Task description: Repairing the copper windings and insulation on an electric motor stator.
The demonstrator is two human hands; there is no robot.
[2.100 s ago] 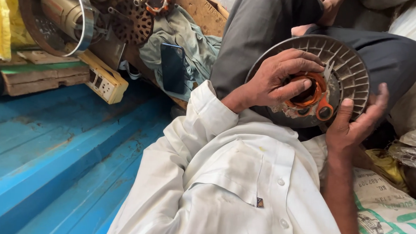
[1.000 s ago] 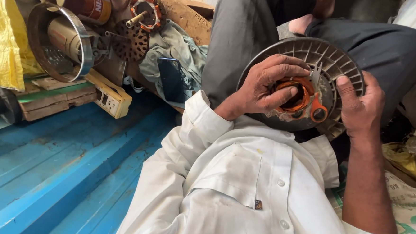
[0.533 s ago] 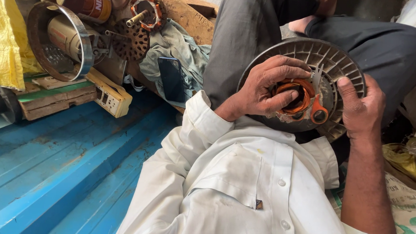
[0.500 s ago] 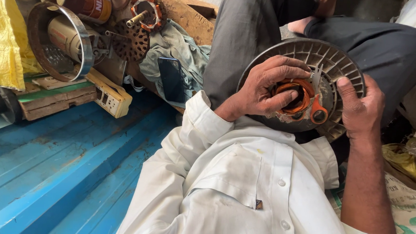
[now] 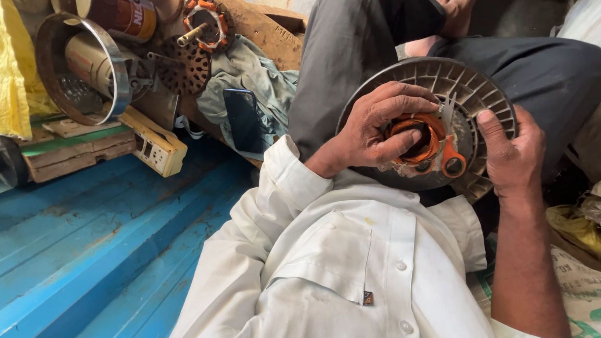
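Head view: left hand (image 5: 374, 128) is closing its grip on the orange coil (image 5: 415, 137) at the hub of the grey finned disc (image 5: 469, 89), resting in the lap. Right hand (image 5: 513, 156) is gripping the disc's rim. Coil looks seated still; removal seems unfinished.

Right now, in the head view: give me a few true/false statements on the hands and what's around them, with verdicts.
1. Both hands are on the ribbed round metal housing. True.
2. The left hand has its fingers at the orange ring in the middle. True.
3. The right hand holds the dark phone. False: the phone lies apart on the grey cloth.
4. The floor is red. False: the floor is blue.
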